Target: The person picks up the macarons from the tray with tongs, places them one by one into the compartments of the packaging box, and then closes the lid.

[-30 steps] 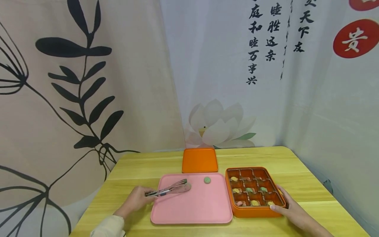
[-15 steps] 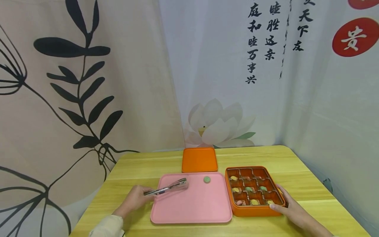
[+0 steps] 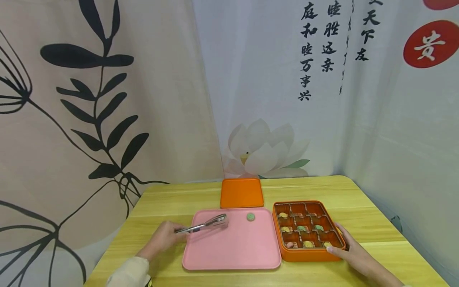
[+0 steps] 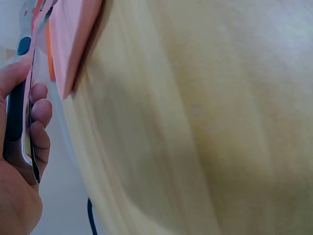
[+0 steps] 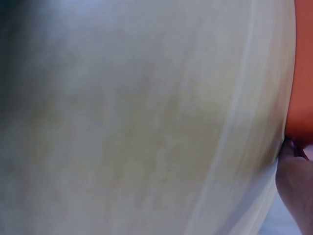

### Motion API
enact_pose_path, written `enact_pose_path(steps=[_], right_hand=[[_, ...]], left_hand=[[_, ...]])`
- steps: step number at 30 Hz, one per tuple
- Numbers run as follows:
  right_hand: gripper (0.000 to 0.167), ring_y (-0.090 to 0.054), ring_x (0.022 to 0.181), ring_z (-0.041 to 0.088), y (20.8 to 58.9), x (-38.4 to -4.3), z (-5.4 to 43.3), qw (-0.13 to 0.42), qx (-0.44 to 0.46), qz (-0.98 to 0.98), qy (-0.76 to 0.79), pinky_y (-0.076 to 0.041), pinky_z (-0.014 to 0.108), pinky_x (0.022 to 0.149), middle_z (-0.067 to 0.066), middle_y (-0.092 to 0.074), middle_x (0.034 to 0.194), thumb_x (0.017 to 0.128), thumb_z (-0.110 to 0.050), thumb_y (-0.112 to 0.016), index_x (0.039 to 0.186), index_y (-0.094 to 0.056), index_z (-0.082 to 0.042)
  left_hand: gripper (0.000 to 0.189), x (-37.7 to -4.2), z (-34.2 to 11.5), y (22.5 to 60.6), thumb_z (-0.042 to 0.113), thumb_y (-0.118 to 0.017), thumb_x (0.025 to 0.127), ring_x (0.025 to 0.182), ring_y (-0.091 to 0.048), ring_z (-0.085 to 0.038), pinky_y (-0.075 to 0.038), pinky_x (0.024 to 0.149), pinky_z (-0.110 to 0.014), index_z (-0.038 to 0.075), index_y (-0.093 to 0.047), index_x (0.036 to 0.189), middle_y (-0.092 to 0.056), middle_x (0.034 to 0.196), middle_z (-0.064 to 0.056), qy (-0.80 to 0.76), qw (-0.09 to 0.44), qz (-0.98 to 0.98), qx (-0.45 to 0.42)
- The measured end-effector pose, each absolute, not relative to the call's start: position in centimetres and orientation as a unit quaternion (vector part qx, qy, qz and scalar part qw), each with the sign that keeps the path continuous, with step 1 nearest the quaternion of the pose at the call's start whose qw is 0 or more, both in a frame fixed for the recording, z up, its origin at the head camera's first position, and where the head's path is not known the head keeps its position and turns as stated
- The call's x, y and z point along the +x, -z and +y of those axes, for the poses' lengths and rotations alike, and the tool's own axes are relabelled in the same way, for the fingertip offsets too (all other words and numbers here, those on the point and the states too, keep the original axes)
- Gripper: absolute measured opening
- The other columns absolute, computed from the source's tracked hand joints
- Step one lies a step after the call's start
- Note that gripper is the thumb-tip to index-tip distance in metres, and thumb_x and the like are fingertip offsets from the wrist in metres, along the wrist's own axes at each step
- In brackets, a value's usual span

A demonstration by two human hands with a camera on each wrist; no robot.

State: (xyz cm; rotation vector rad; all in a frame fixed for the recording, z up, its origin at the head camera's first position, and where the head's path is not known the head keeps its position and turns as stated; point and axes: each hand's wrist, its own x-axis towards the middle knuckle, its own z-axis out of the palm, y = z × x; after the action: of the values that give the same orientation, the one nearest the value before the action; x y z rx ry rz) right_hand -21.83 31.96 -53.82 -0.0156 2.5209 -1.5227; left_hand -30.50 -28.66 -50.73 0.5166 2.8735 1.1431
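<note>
My left hand [image 3: 167, 236] grips metal food tongs [image 3: 208, 224] by the handle, thumb on one arm and curled fingers on the other in the left wrist view. The tongs reach over the back left of a pink tray [image 3: 233, 253], their arms nearly together; whatever lies between their tips is hidden. A small round green piece [image 3: 250, 217] lies near the tray's back edge. My right hand [image 3: 353, 249] holds the front right corner of an orange divided box [image 3: 312, 256], thumb on its front rim. Yellow, green and pink pieces sit in several compartments; the two at back right look bare.
An orange lid [image 3: 242, 193] lies flat behind the tray. The box stands close against the tray's right side. All rest on a yellow wooden table [image 3: 172, 199], with printed curtains hanging behind it and on the right.
The arms of the tongs have come together and their tips have risen slightly. A green piece seen at the tips earlier is now hidden. My right hand stays on the box.
</note>
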Motion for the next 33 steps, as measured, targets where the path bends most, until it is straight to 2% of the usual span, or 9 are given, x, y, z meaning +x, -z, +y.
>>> enact_pose_path(steps=[11,15,20,26,33], right_hand=[[0.094,-0.027,0.135,0.058,53.5,-21.8,31.9,0.100,-0.008,0.855,0.509,-0.034,0.068,0.097,0.040,-0.008,0.154,0.099,-0.033,-0.061,0.157,0.008,-0.007],[0.092,-0.030,0.135,0.056,53.6,-21.8,31.8,0.097,-0.011,0.847,0.523,-0.034,0.066,0.099,0.039,-0.012,0.154,0.099,-0.031,-0.060,0.157,0.007,-0.007],[0.093,-0.026,0.137,0.056,53.6,-21.7,31.7,0.094,-0.007,0.844,0.528,-0.032,0.067,0.100,0.038,-0.010,0.155,0.099,-0.031,-0.061,0.158,0.008,-0.007],[0.094,-0.019,0.138,0.058,53.6,-21.7,31.6,0.096,-0.004,0.844,0.527,-0.029,0.071,0.100,0.037,-0.006,0.156,0.099,-0.034,-0.061,0.158,0.009,-0.010],[0.095,-0.018,0.138,0.058,53.9,-21.7,31.7,0.097,-0.006,0.843,0.529,-0.026,0.072,0.101,0.037,-0.002,0.156,0.099,-0.034,-0.061,0.158,0.009,-0.009]], left_hand=[[0.012,-31.6,-27.0,48.9,0.025,-0.076,0.088,0.049,-0.037,-0.003,-0.030,0.043,-0.019,0.013,-0.079,0.091,-0.051,0.056,0.008,-0.345,-0.013,0.918,0.195],[0.014,-31.9,-26.0,48.1,0.027,-0.076,0.088,0.049,-0.041,-0.004,-0.033,0.044,-0.020,0.015,-0.079,0.095,-0.052,0.057,0.008,-0.347,-0.006,0.915,0.205],[0.016,-32.5,-24.4,47.3,0.026,-0.076,0.089,0.054,-0.043,-0.006,-0.036,0.048,-0.022,0.011,-0.078,0.094,-0.055,0.062,0.007,-0.348,0.004,0.914,0.209],[0.021,-33.3,-22.3,46.5,0.025,-0.076,0.089,0.055,-0.049,-0.010,-0.042,0.049,-0.025,0.012,-0.078,0.105,-0.065,0.070,0.000,-0.352,0.008,0.911,0.216],[0.012,-34.2,-19.3,45.9,0.022,-0.076,0.088,0.052,-0.048,-0.010,-0.042,0.048,-0.026,0.012,-0.079,0.096,-0.061,0.066,0.005,-0.361,0.010,0.904,0.229]])
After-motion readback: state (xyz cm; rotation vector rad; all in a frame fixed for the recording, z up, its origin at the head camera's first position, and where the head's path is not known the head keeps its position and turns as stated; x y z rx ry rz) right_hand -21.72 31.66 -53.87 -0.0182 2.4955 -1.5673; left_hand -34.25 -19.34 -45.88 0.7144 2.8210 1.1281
